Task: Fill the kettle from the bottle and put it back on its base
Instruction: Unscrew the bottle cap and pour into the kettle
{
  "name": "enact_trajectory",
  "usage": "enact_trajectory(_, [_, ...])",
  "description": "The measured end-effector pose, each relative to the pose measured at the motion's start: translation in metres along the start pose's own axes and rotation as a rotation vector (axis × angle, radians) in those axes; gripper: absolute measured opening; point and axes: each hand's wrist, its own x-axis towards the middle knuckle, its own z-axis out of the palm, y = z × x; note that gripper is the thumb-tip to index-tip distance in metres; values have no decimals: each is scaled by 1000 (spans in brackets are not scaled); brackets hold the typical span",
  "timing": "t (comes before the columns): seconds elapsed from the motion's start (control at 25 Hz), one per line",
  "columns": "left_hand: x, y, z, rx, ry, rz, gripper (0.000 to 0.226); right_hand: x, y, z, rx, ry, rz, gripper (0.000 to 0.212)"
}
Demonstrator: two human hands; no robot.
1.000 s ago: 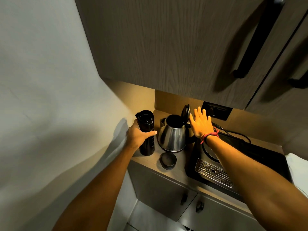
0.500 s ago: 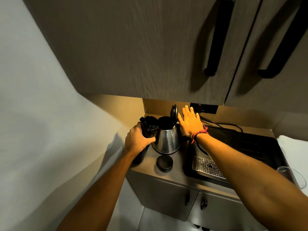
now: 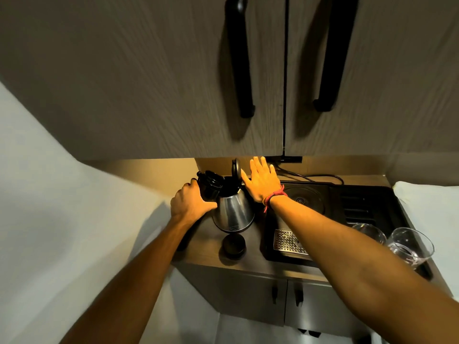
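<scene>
The overhead cupboard (image 3: 139,78) hangs low over the table (image 3: 255,247), leaving a shallow gap above the kettle (image 3: 233,214). Its raised lid (image 3: 236,167) stands between bottle (image 3: 211,186) and right hand (image 3: 263,182). A cap (image 3: 233,245) blocks the near side; the black tray (image 3: 347,202) and glasses (image 3: 409,244) crowd the right.

We see a dim room with one warm yellow light coming from under the cupboard (image 3: 173,83). It shines brightest on the right hand (image 3: 263,181) and the back of the counter (image 3: 250,256). The kettle (image 3: 233,214) has soft shiny spots on its metal side. The arms throw big grey shadows on the wall (image 3: 49,219). The cupboard handles (image 3: 239,58) bend near the top, maybe from the wide lens. The cupboard wood looks smeared and blurry.
</scene>
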Motion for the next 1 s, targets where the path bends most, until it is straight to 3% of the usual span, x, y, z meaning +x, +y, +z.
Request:
enact_trajectory(0.28, [8,4,-7,139,-47,6,94,2,3,2,24,22,-10,78])
enact_trajectory(1.0, [9,-5,-9,235,-100,-23,92,4,7,4,65,36,-26,80])
